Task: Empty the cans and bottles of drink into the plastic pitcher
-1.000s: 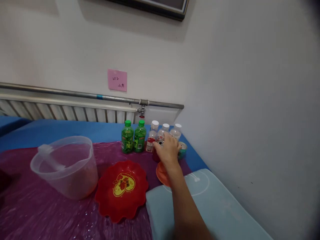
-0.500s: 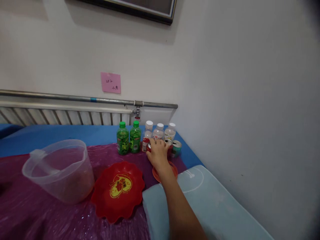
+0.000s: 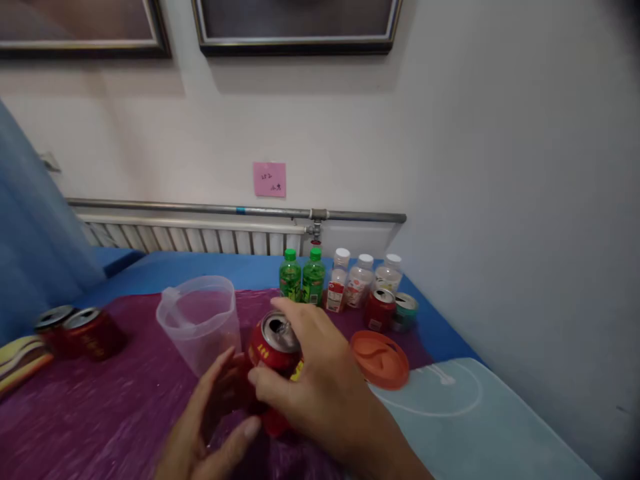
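In the head view a red drink can [image 3: 273,350], its top opened, is gripped between the thumb and fingers of my right hand [image 3: 320,380]. The can leans slightly above the purple plastic sheet. My left hand [image 3: 210,420] is at the can's left side, fingers and thumb apart in a cupped shape; whether its fingertips touch the can I cannot tell. Below the can shows a bit of the red plate [image 3: 276,424], mostly hidden by my hands. A clear plastic jug [image 3: 200,333] stands just behind my left hand.
Green bottles [image 3: 313,277], white-capped bottles [image 3: 361,280], another red can [image 3: 380,310] and a teal can [image 3: 406,312] stand at the back right. An orange lid [image 3: 380,360] lies before them. More red cans [image 3: 95,333] sit at the left. A wall borders the right.
My right hand has lifted a red can from the back group and brought it left and nearer. My left hand has come into view. The camera has turned left.
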Action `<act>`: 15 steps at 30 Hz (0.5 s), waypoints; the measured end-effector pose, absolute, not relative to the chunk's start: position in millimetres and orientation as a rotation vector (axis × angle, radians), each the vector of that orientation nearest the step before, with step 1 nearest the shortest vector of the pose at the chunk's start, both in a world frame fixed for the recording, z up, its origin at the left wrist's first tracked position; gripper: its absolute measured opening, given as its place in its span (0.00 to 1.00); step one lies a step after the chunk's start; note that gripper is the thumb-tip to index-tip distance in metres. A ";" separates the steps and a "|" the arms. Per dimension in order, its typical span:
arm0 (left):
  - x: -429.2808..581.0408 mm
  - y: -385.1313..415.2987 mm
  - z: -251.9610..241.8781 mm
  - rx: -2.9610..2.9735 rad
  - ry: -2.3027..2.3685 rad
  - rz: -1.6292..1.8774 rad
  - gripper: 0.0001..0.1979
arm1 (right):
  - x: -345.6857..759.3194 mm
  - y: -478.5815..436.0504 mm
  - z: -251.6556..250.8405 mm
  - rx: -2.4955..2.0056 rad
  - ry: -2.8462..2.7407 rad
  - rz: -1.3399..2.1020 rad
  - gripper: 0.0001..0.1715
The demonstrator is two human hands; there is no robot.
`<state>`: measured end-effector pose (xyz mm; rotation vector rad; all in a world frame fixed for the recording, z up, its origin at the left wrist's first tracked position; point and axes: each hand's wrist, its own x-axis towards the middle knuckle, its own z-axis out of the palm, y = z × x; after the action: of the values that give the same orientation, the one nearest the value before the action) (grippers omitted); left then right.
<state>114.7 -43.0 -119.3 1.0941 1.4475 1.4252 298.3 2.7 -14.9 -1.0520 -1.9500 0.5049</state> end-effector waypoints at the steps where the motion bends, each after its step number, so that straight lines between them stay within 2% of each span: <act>1: 118.3 -42.5 -121.9 1.013 1.371 1.408 0.41 | 293.7 -1.9 -15.2 -1.029 -1.954 0.556 0.36; 6: 110.8 -49.2 -139.8 0.633 1.139 1.377 0.38 | 278.0 -9.6 -20.5 -0.868 -1.958 0.656 0.36; 8: 100.7 -52.8 -138.3 0.604 1.148 1.379 0.38 | 276.8 -7.9 -22.8 -0.802 -1.956 0.709 0.39; 11: 79.3 -52.6 -116.3 0.583 1.221 1.477 0.38 | 279.5 -2.7 -26.0 -0.776 -1.918 0.726 0.42; 15: 41.9 -38.7 -62.5 0.545 1.506 1.627 0.43 | 282.7 4.7 -31.4 -0.804 -1.918 0.673 0.34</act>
<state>41.9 -38.7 -62.5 0.5446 1.5064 1.6267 282.7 4.7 -31.4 -0.8045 -1.9180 0.6730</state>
